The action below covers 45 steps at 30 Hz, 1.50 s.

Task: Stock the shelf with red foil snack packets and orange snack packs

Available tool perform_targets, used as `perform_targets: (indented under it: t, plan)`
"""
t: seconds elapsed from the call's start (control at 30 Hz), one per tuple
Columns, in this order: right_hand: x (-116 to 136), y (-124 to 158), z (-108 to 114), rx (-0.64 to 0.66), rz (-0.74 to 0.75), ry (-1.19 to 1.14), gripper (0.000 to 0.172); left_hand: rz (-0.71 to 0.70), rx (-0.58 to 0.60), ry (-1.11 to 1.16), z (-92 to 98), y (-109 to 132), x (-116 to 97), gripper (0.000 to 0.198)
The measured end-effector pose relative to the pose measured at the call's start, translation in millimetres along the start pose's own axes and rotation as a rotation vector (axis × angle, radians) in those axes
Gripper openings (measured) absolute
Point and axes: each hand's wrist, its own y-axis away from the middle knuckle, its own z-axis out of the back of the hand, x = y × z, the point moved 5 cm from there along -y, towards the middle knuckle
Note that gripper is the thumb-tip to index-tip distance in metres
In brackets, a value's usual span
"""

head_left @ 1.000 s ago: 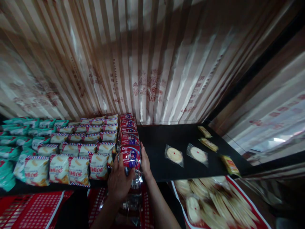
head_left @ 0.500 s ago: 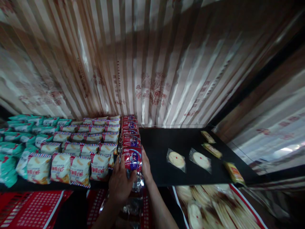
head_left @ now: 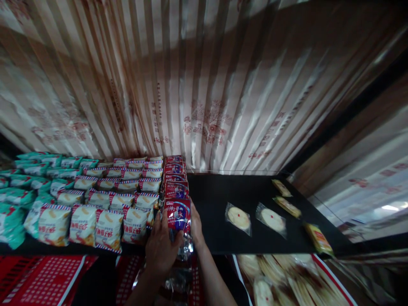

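Packet (head_left: 178, 213), glossy red, sits between my left hand (head_left: 162, 245) and right hand (head_left: 196, 224), both gripping its sides, and I judge light, even pressure best squares it with the red row (head_left: 176, 190) just beyond them.

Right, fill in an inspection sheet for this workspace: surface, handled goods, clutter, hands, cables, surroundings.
Surface: flat black shelf.
Handled goods: row of red glossy packets with blue print, running front to back.
Clutter: white pillow-shaped bags with striped edges and teal plastic bags at left; two round pale pieces in clear wrap and three yellow oblong packets at right.
Hands: left hand touches the lower part of the front packet; right hand lies along its right side.
Cables: nothing seen for certain.
Surroundings: beige pleated sheeting with red print behind; below, red perforated baskets and a red, white-rimmed container of pale wrapped pieces.
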Motion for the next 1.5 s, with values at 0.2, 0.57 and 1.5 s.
perform_targets:
  t: [0.2,0.57,1.5]
  plan:
    - [-5.7,-2.0,-4.6,0.004,0.015,-0.055,0.068,0.008,0.025,0.021,4.4,-0.9,1.8,0.071]
    - [-7.6,-0.2,-6.5,0.022,-0.045,-0.171,0.077,-0.053,-0.16,-0.038,3.0,2.9,1.1,0.069]
    - [-7.8,49.6,23.9,-0.128,-0.014,-0.135,0.071,-0.197,-0.325,-0.007,12.1,23.0,5.7,0.062]
